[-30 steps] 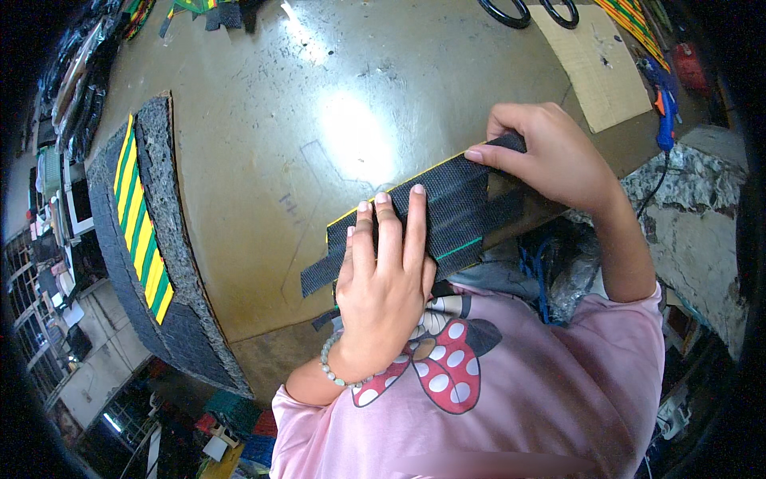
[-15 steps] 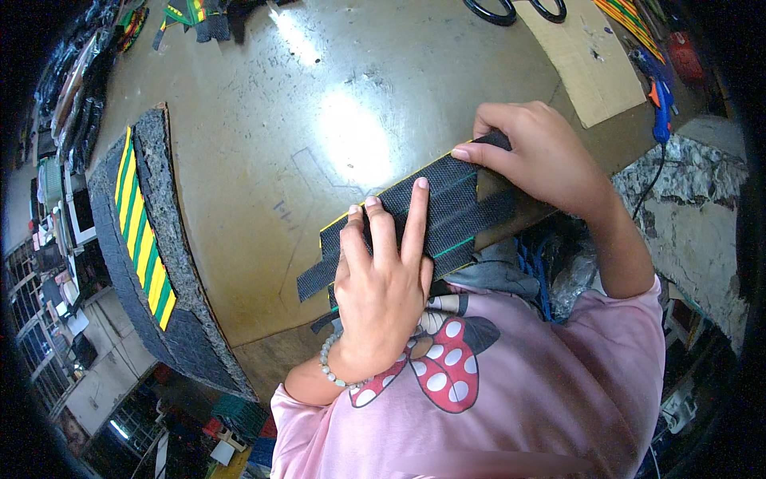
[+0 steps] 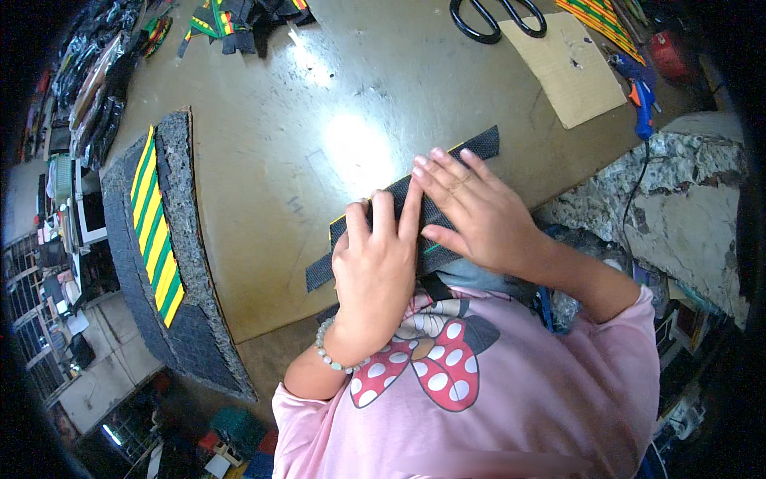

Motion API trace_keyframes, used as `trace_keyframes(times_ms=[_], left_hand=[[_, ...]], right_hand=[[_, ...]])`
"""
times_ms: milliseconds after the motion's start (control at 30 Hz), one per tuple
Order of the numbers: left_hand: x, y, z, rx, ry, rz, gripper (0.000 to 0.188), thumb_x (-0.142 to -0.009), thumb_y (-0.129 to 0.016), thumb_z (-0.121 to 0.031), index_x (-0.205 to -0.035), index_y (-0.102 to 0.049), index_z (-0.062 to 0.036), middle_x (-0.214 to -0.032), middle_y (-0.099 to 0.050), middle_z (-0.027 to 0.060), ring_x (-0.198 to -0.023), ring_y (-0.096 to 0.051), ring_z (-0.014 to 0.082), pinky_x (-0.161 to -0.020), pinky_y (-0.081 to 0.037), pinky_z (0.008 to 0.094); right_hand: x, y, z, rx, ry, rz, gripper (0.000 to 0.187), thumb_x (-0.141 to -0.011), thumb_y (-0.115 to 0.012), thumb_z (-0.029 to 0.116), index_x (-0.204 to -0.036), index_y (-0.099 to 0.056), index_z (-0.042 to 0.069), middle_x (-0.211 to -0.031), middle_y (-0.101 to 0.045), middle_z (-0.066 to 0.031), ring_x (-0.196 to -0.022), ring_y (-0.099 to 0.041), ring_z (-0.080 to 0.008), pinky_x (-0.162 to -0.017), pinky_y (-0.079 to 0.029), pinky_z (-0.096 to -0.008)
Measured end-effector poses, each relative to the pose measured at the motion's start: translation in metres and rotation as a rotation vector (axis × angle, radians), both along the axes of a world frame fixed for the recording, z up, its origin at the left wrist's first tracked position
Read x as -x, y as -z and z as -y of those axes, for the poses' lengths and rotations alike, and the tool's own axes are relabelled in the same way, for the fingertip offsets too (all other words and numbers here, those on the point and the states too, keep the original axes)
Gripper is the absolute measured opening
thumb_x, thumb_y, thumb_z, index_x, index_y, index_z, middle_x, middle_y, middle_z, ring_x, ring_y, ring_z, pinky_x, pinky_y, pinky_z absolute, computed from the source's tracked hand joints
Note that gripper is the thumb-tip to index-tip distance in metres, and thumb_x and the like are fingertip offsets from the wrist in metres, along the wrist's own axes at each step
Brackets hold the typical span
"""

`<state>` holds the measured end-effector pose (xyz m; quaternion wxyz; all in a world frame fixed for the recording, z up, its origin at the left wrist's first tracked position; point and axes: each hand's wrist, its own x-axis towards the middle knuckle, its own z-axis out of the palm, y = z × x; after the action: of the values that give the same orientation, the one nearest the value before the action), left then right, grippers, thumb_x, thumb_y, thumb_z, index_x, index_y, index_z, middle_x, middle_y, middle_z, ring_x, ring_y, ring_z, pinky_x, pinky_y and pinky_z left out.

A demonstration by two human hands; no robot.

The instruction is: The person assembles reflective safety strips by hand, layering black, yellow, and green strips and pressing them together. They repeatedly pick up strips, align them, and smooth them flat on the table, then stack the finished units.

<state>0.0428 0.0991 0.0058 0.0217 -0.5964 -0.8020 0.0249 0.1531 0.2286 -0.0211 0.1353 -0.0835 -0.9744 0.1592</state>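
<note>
A black woven fabric piece (image 3: 482,144) with a thin yellow edge lies aslant on the table's near edge, and its slanted ends stick out past both hands. My left hand (image 3: 373,267) presses down on its left part with the fingers spread; a beaded bracelet circles that wrist. Stretched across its right part is my right hand (image 3: 477,206), palm down, fingers extended and lying on the cloth. The two hands' fingertips nearly meet at the top edge. A green line on the cloth shows below the right thumb. The fabric's middle is hidden under the hands.
At the left a grey-black pad (image 3: 179,239) carries a yellow-and-green striped strip (image 3: 155,231). Black-handled scissors (image 3: 479,36), a cardboard sheet (image 3: 570,80) and a blue glue gun (image 3: 643,112) with its cord are at the right. Colourful fabric pieces (image 3: 239,28) lie at the far edge.
My right hand has let go of the fabric's right end and moved left, now lying flat on the cloth beside my left hand. The view has shifted slightly.
</note>
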Motion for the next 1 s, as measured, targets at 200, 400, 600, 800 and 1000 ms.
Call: trace_keyframes(times_ms=[200,400,600,800,1000], left_hand=[[0.001,0.004,0.007,-0.038,-0.004,0.037,0.062,-0.077,-0.063,-0.015,-0.137,-0.050,-0.0207,-0.101,-0.051,0.0078,-0.089,-0.054,0.0242,-0.064,-0.054,0.0332],[0.005,0.013,-0.016,-0.267,0.028,0.190,0.035,-0.084,-0.064,-0.024,-0.114,-0.060,-0.0073,-0.099,-0.054,0.0114,-0.092,-0.054,0.0283,-0.078,-0.047,0.0397],[0.025,0.024,-0.024,-0.382,0.041,0.469,0.030,-0.079,-0.073,-0.023,-0.098,-0.062,-0.0028,-0.105,-0.056,0.0154,-0.098,-0.054,0.0328,-0.083,-0.046,0.0406],[0.035,0.014,-0.031,-0.263,-0.025,1.058,0.035,-0.071,-0.080,-0.008,-0.101,-0.063,0.0010,-0.075,-0.065,0.0101,-0.069,-0.063,0.0213,-0.065,-0.050,0.0316],[0.024,-0.042,0.000,-0.187,0.093,1.169,0.034,-0.071,-0.080,-0.007,-0.102,-0.070,0.0004,-0.070,-0.065,0.0048,-0.064,-0.057,0.0095,-0.061,-0.048,0.0263]], right_hand=[[-0.024,0.017,-0.015,-0.240,0.200,0.073,0.050,-0.096,-0.048,0.044,-0.128,-0.059,0.007,-0.141,-0.049,-0.0081,-0.136,-0.039,-0.0281,-0.113,-0.023,-0.0525],[-0.013,-0.002,-0.022,-0.210,0.145,0.287,0.063,-0.099,-0.033,0.053,-0.134,-0.053,0.004,-0.150,-0.037,-0.0151,-0.144,-0.022,-0.0350,-0.115,-0.014,-0.0554],[-0.089,0.022,-0.044,1.034,0.535,-0.540,0.041,-0.101,-0.047,0.029,-0.128,-0.054,-0.002,-0.120,-0.063,-0.0136,-0.112,-0.057,-0.0220,-0.102,-0.040,-0.0360],[-0.123,0.121,0.052,1.249,0.400,-0.331,0.062,-0.080,-0.078,0.030,-0.127,-0.054,-0.002,-0.107,-0.067,-0.0134,-0.105,-0.061,-0.0238,-0.095,-0.046,-0.0363],[-0.075,0.100,0.055,1.140,0.245,0.016,0.053,-0.071,-0.083,0.013,-0.117,-0.061,0.000,-0.111,-0.065,-0.0066,-0.103,-0.060,-0.0204,-0.094,-0.045,-0.0340]])
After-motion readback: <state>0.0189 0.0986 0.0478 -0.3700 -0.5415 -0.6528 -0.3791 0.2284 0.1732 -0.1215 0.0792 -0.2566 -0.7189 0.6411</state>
